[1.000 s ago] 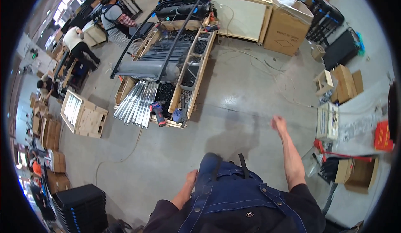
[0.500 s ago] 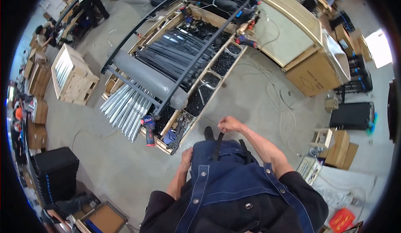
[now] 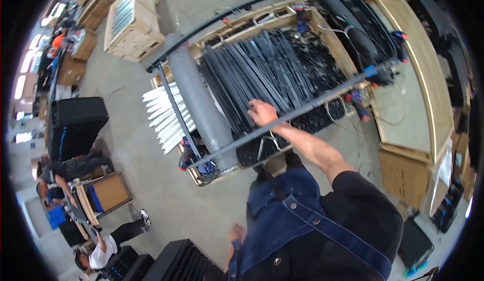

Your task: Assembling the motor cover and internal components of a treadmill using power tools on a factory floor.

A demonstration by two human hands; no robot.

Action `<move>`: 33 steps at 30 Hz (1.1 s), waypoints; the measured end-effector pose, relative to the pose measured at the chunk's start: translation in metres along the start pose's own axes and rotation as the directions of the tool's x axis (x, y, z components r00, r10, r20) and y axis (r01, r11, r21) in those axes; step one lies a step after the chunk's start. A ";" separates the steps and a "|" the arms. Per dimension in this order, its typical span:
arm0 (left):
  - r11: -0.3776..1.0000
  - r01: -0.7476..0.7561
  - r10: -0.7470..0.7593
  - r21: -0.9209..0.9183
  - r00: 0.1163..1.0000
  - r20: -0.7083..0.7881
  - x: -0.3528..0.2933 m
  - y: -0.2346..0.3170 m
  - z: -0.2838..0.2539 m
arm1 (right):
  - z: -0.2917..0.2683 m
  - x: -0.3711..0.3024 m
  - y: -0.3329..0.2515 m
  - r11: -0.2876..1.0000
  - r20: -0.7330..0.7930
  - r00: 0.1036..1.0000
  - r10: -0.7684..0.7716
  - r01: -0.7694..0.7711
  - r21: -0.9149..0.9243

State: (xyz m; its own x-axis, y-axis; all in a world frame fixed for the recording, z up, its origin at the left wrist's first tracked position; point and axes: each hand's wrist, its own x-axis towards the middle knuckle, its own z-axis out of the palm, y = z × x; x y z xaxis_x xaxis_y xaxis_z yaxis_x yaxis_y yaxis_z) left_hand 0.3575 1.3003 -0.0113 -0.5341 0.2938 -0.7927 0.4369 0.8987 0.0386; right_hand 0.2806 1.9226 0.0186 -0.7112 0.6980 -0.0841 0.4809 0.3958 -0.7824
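Observation:
My right hand (image 3: 262, 113) is stretched forward over a frame's near bar, with its fingers loosely bent and apart. It hovers at the near end of a bundle of dark flat metal strips (image 3: 247, 72); I see nothing held in it, and whether it touches them is unclear. Low beside my hip, my left hand (image 3: 237, 232) is smeared by motion and its fingers cannot be made out. The black tubular frame (image 3: 302, 108) lies across the wooden crate. A grey roll (image 3: 195, 92) sits left of the strips, and bright metal rods (image 3: 169, 119) fan out past it.
Cordless drills hang about the crate, one at the right (image 3: 359, 105) and one at the near left (image 3: 185, 156). A pale wooden bench (image 3: 403, 89) and a cardboard box (image 3: 403, 176) stand right. Left are stacked black parts (image 3: 78, 125), a slatted crate (image 3: 132, 26) and co-workers (image 3: 101, 248).
My body has turned left and moved up to the crate. My right hand has gone from a strap at my waist to above the dark strips. My left hand stays low.

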 end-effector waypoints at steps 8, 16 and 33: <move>0.424 0.069 0.098 -0.903 0.988 0.121 -0.011 0.030 0.048 | 0.046 0.078 -0.012 0.932 0.032 0.999 -0.042 0.051 -0.358; 0.180 0.185 -0.206 -0.966 0.968 0.147 -0.063 0.089 0.062 | 0.043 0.096 0.011 0.975 0.015 0.996 -0.085 0.086 -0.206; -0.209 -0.066 0.327 -0.976 0.936 -0.133 0.101 0.369 -0.194 | -0.207 -0.241 0.027 0.964 0.393 0.907 0.150 -0.222 0.144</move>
State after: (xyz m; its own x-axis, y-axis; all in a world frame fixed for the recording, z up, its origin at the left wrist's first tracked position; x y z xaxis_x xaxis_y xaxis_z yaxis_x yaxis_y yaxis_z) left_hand 0.3240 1.7248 0.0407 -0.4532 0.6118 -0.6483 -0.7623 0.1111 0.6376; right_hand 0.5713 1.8884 0.1454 -0.7744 0.4582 -0.4363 0.5478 0.1407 -0.8247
